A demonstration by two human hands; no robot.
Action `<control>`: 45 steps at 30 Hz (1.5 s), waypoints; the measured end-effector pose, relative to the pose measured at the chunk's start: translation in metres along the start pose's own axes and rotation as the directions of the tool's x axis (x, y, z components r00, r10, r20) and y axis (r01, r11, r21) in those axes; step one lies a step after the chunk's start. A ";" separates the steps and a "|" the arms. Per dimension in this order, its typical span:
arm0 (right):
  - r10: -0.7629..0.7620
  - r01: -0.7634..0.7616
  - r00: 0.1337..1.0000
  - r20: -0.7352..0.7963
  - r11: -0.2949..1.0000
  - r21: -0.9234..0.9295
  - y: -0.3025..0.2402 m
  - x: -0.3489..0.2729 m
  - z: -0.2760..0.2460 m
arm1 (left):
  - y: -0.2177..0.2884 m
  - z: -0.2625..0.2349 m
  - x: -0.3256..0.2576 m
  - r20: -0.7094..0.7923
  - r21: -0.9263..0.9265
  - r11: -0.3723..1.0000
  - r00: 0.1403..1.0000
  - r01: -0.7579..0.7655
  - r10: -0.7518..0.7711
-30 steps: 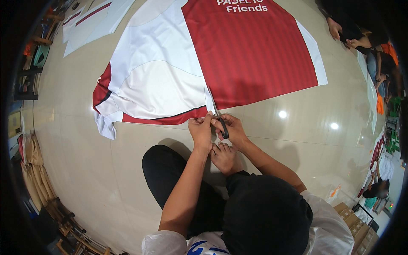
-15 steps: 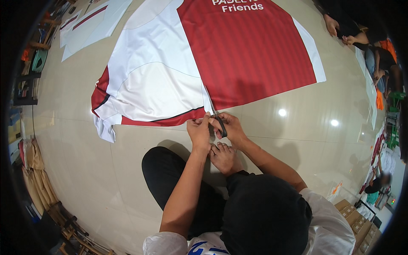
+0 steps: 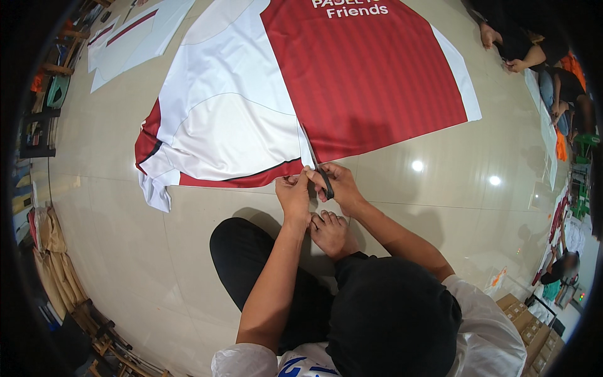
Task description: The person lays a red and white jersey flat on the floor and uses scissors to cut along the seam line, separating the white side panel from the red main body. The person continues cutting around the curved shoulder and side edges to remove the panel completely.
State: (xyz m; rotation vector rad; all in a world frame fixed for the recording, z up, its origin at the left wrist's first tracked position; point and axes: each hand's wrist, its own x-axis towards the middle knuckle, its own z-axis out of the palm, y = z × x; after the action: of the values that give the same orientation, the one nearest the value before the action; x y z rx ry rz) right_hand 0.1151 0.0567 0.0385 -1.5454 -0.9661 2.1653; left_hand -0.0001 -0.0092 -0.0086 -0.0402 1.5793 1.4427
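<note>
A large sheet of printed fabric [image 3: 370, 81], red with darker stripes on the right and white on the left, lies spread on the floor. Its white part [image 3: 235, 132] has a red and black strip along the near edge. My right hand [image 3: 339, 186] grips black-handled scissors [image 3: 328, 185], their blades lying along the line between the white and red parts. Close beside it, my left hand [image 3: 294, 191] pinches the near edge of the fabric, left of the blades. My bare foot [image 3: 331, 234] rests on the tiles just below both hands.
White fabric pieces with dark red stripes [image 3: 141, 41] lie at the far left. Other people sit at the right, one person's hand [image 3: 516, 65] near a white sheet. Cardboard boxes [image 3: 534, 333] stand at lower right, brown bundles [image 3: 59, 270] at the left.
The scissor handles in my right hand have drawn closer together. My left hand keeps its hold on the edge, and the fabric lies almost unmoved.
</note>
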 end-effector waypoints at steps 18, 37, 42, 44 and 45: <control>-0.005 0.005 1.000 0.001 1.000 -0.008 -0.004 0.007 -0.001 | 0.006 0.005 -0.005 0.013 0.004 0.999 0.999 -0.037 0.037; -0.046 0.045 0.999 0.026 0.998 0.040 -0.016 0.018 0.003 | 0.032 0.015 -0.021 0.056 -0.048 0.999 0.998 0.007 -0.004; -0.063 0.061 0.997 0.034 0.997 0.047 -0.015 0.022 0.004 | 0.037 0.013 -0.022 0.045 -0.051 0.999 0.999 0.016 -0.014; -0.061 0.060 0.998 0.031 0.997 0.048 -0.012 0.023 0.003 | 0.042 0.017 -0.027 0.036 -0.053 0.998 0.999 0.022 -0.020; -0.060 0.059 0.998 0.034 0.997 0.047 -0.012 0.023 0.003 | 0.042 0.016 -0.026 0.046 -0.056 0.998 0.999 0.026 -0.024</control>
State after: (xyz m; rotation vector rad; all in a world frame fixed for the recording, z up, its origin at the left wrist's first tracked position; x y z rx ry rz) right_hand 0.1024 0.0778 0.0308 -1.4436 -0.9544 2.1652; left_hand -0.0008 0.0017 0.0423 -0.0600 1.4966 1.4591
